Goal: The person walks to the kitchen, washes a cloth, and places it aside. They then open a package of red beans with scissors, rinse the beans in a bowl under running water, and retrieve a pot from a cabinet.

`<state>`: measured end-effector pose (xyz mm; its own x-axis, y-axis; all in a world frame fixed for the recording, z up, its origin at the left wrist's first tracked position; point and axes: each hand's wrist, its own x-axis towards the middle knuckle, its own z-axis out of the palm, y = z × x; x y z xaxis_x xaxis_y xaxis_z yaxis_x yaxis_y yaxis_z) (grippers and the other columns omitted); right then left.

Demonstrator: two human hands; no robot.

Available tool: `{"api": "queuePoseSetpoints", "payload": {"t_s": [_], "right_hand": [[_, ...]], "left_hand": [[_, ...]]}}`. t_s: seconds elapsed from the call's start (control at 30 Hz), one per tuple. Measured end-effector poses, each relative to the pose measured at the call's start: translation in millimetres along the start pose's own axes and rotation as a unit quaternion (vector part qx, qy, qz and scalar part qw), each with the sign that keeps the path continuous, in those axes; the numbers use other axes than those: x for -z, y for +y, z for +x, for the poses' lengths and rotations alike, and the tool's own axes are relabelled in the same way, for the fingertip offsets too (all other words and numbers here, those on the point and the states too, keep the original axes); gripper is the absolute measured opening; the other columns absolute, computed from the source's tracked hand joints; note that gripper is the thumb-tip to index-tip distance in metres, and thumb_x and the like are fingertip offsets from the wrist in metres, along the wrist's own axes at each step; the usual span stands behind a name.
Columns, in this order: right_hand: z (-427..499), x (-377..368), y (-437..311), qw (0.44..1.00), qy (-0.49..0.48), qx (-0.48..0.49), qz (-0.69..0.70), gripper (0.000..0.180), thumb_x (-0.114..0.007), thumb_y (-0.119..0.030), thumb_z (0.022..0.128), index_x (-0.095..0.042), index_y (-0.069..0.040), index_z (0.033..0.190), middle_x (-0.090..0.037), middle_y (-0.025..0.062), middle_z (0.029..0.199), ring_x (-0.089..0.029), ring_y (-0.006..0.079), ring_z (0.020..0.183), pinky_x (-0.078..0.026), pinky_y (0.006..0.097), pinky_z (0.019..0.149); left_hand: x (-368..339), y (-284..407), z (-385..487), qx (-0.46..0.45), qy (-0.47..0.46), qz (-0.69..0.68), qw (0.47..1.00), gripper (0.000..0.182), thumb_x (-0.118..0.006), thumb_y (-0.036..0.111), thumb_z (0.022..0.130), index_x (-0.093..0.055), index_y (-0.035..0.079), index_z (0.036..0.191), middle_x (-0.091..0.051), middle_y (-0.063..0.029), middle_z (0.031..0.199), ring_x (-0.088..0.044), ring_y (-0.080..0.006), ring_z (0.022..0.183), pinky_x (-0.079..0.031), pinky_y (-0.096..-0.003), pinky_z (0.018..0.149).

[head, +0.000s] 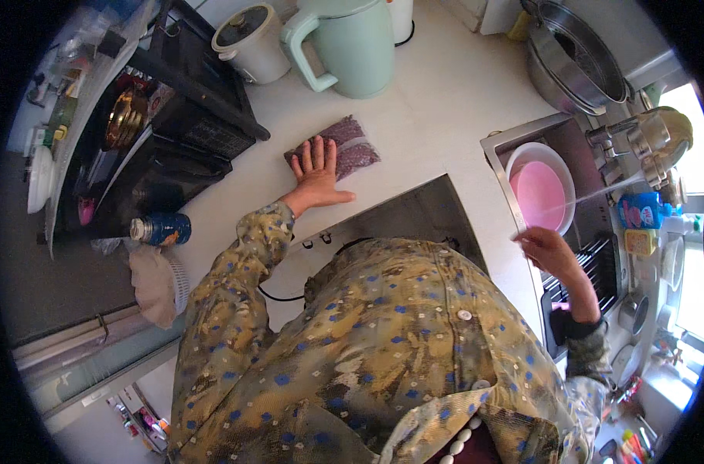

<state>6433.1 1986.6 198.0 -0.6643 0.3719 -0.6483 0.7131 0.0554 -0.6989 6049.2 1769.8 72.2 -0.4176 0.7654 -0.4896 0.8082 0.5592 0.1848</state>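
My left hand (317, 174) lies spread, palm down, on a clear plastic packet of dark red beans (355, 145) on the white countertop (439, 122). Its fingers are apart and rest on the packet's near left part. Over the front rim of the sink (506, 191) hovers my right hand (546, 252), its fingers bent and close together. Whether anything small is between those fingers is too blurred to tell. Just beyond them, in the sink, sits a white bowl (568, 168) with a pink inside (539, 194). A thin stream of water (607, 188) runs from the faucet (648, 148) into it.
A pale green kettle (352, 52) and a white cooker (253, 43) stand at the back. Left are a black rack (201, 116) and a blue flask (163, 228). Steel pots (572, 64) sit beyond the sink; a black dish rack (595, 272) is nearer.
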Motion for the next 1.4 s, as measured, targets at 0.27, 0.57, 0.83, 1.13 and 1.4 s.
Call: {"api": "queuePoseSetpoints", "payload": {"t_s": [0.27, 0.57, 0.83, 1.13, 1.4], "right_hand": [[215.2, -142.2, -116.8, 0.975, 0.118, 0.133, -0.137, 0.048, -0.057, -0.034, 0.084, -0.049, -0.002, 0.118, -0.060, 0.0127, 0.100, -0.058, 0.0205, 0.088, -0.049, 0.0295, 0.068], [295.0, -180.1, -107.4, 0.981, 0.183, 0.024, 0.062, 0.025, -0.057, -0.025, 0.084, -0.060, 0.000, 0.088, -0.060, 0.0035, 0.070, -0.054, 0.0123, 0.058, -0.045, 0.0259, 0.055], [194.8, -214.9, -157.7, 0.946, 0.251, 0.125, 0.162, 0.022, -0.050, -0.023, 0.088, -0.060, -0.003, 0.085, -0.051, -0.0027, 0.067, -0.047, 0.0079, 0.062, -0.039, 0.0233, 0.054], [-63.2, -200.7, -139.6, 0.760, 0.435, 0.400, -0.270, 0.012, -0.059, -0.002, 0.068, -0.056, -0.009, 0.077, -0.055, 0.0063, 0.062, -0.056, 0.0258, 0.058, -0.044, 0.0318, 0.051], [-254.1, -244.6, -17.6, 0.674, 0.616, 0.265, -0.310, 0.008, -0.059, -0.013, 0.071, -0.053, -0.011, 0.076, -0.056, 0.0084, 0.060, -0.059, 0.0261, 0.055, -0.044, 0.0365, 0.044]], "left_hand": [[-11.1, -79.0, 1.5, -0.072, 0.234, -0.214, 0.946, 0.069, -0.065, 0.032, 0.075, -0.035, 0.000, 0.128, -0.031, -0.0235, 0.134, -0.031, -0.0356, 0.124, -0.025, -0.0391, 0.102], [-39.0, -119.5, 13.8, -0.031, 0.192, -0.418, 0.887, 0.066, -0.066, 0.010, 0.074, -0.032, 0.000, 0.130, -0.047, -0.0153, 0.114, -0.051, -0.0222, 0.099, -0.045, -0.0313, 0.082], [-26.7, -121.5, -16.1, -0.045, -0.003, -0.640, 0.767, 0.064, -0.062, 0.005, 0.072, -0.034, 0.001, 0.129, -0.050, -0.0091, 0.102, -0.053, -0.0196, 0.089, -0.044, -0.0291, 0.079], [37.2, -7.9, -100.0, -0.355, 0.001, -0.437, 0.826, 0.085, -0.073, 0.027, 0.069, -0.025, 0.010, 0.136, -0.033, -0.0119, 0.130, -0.032, -0.0225, 0.122, -0.031, -0.0384, 0.099], [14.2, 208.1, -248.3, -0.607, -0.241, -0.410, 0.637, 0.093, -0.076, 0.035, 0.064, -0.025, 0.003, 0.135, -0.035, -0.0098, 0.133, -0.030, -0.0228, 0.125, -0.020, -0.0372, 0.104]]}}
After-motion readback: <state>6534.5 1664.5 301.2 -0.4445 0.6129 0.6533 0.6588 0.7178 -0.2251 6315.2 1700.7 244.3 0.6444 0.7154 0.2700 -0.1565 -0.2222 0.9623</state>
